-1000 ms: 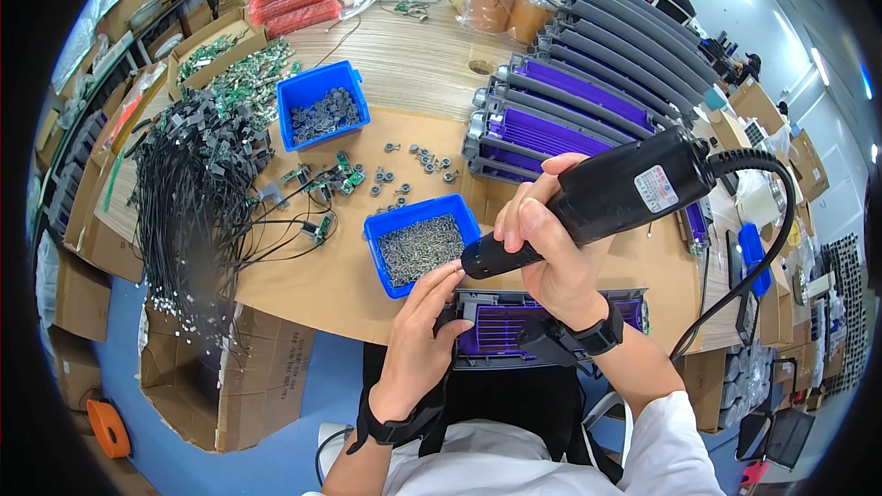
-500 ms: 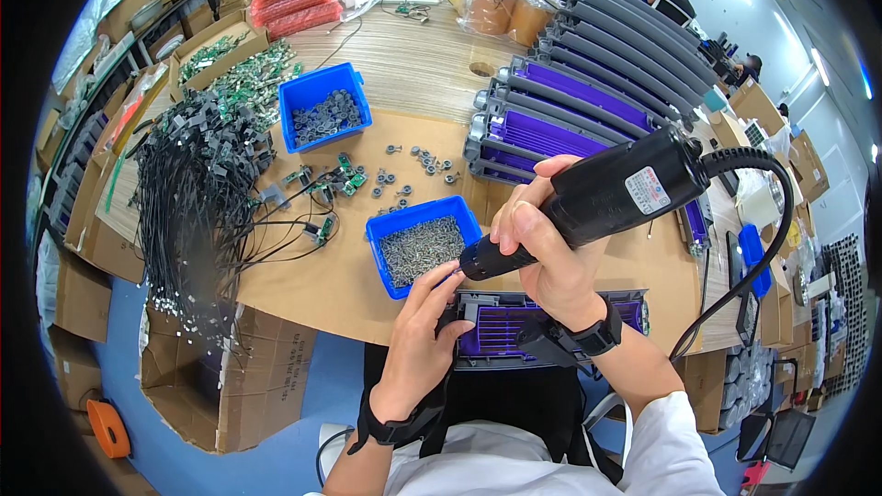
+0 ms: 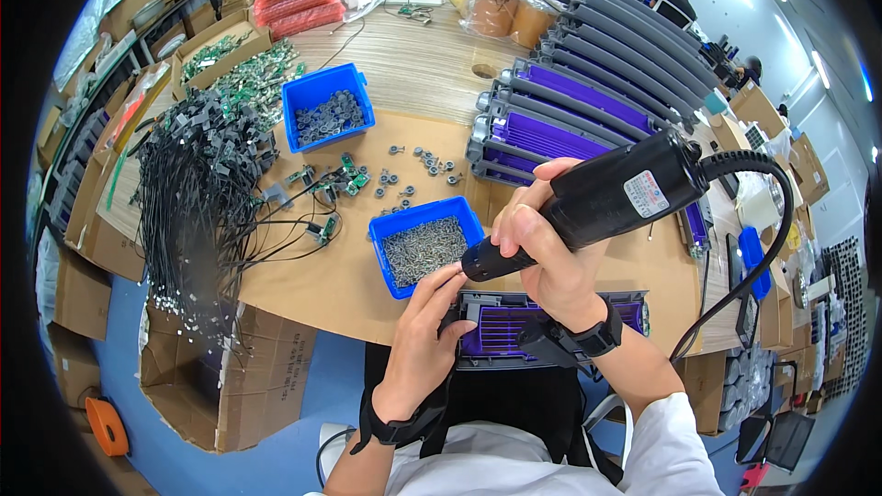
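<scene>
My right hand (image 3: 549, 243) is wrapped round a black electric screwdriver (image 3: 602, 202), held tilted with its nose down to the left. At that nose the fingertips of my left hand (image 3: 424, 326) come together; whatever they pinch is too small to make out. Just beyond lies a blue bin (image 3: 380, 248) full of small metal screws (image 3: 424, 253). Below both hands, at the table's near edge, rests a grey housing with a purple slatted inside (image 3: 496, 335). My right hand and wrist cover part of it.
Another blue bin (image 3: 288, 119) holds small grey wheels, and loose wheels (image 3: 432, 162) lie near it. Black cables (image 3: 193, 193) and green circuit boards pile up at left. Long grey-purple housings (image 3: 570, 96) stand in a row at back right. The screwdriver's cord (image 3: 785, 220) loops down at right.
Hands and screwdriver hold almost the same pose. The view has shifted very slightly, so the table's things appear a little further right.
</scene>
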